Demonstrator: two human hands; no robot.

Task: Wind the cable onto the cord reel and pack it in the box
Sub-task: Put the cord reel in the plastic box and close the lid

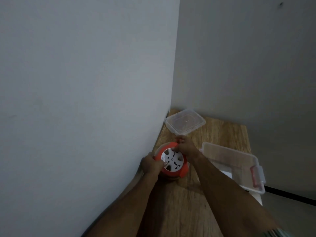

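An orange cord reel [185,170] with a white socket face [171,161] stands on the wooden table [220,134] close to the left wall. My left hand [151,164] grips the reel's left rim, thumb on the white face. My right hand [185,147] is closed on the reel's far top edge, fingers at a small orange part there. The cable itself is not visible. A clear plastic box [239,161] with red latches sits open just right of the reel.
The box's clear lid [184,121] lies flat at the table's far corner. Walls close in on the left and behind. The table's right edge drops off beside the box, where a dark strip [290,196] runs along the floor.
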